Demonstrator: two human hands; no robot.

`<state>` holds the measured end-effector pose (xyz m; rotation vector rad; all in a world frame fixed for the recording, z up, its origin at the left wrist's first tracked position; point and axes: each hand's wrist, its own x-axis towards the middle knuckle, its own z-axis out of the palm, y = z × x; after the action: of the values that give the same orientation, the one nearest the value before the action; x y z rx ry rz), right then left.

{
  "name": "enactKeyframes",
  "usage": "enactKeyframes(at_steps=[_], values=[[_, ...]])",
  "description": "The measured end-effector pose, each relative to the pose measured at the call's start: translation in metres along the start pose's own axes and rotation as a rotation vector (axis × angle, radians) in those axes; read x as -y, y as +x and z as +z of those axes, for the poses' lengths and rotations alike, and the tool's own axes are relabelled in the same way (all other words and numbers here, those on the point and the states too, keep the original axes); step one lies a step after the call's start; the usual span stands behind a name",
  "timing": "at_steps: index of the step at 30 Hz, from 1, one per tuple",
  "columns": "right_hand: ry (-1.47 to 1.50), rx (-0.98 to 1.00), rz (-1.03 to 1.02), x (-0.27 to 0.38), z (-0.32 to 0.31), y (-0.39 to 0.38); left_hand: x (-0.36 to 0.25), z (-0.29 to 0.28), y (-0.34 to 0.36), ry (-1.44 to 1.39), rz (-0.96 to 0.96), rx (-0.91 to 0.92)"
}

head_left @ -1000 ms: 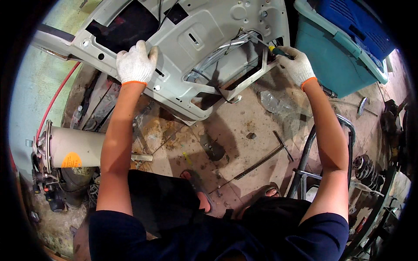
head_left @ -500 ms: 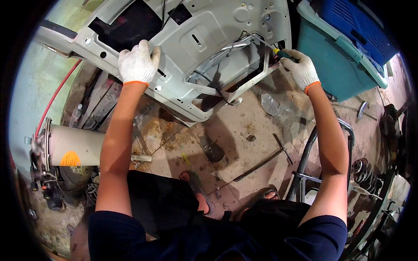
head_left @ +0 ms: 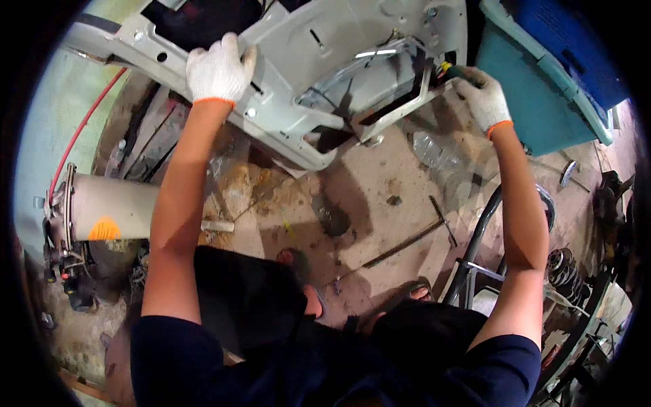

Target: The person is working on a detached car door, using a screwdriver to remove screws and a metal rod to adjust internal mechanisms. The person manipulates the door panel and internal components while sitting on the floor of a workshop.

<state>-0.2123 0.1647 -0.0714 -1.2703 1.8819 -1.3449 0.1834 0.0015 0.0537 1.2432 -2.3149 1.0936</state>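
Observation:
A bare light-grey car door shell [head_left: 288, 64] leans at the far side, with large cut-outs in its inner panel. My left hand [head_left: 218, 71], in a white knitted glove with an orange cuff, grips its near edge at the left. In my right hand [head_left: 487, 100], gloved the same way, is a screwdriver [head_left: 461, 72] with a green and yellow handle. It points left, toward the door's right end beside the large opening. The screwdriver's tip is too small and dark to make out.
A teal plastic bin [head_left: 525, 85] with a blue crate [head_left: 566, 47] stands right of the door. A beige cylinder [head_left: 122, 203] and red hose [head_left: 85, 125] are at left. On the tiled floor lie a T-shaped metal bar [head_left: 407, 242], clear plastic [head_left: 430, 152] and a coil spring [head_left: 568, 268].
The whole view has shifted slightly, so the door sits higher and farther right. Both hands keep their places on the door and the screwdriver; my right wrist looks slightly turned.

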Motion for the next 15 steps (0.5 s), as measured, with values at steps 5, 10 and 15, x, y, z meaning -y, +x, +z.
enactKeyframes(at_steps=[5, 10, 15], values=[[-0.336, -0.096, -0.372, -0.022, 0.009, 0.004, 0.003, 0.003, -0.002, -0.003, 0.006, -0.128], [0.1, -0.049, 0.025, 0.007, 0.008, -0.003, -0.014, -0.008, 0.001, 0.002, -0.069, -0.084], [0.986, 0.361, 0.534, -0.01, -0.009, 0.028, -0.013, -0.014, 0.002, -0.001, -0.076, 0.013]])
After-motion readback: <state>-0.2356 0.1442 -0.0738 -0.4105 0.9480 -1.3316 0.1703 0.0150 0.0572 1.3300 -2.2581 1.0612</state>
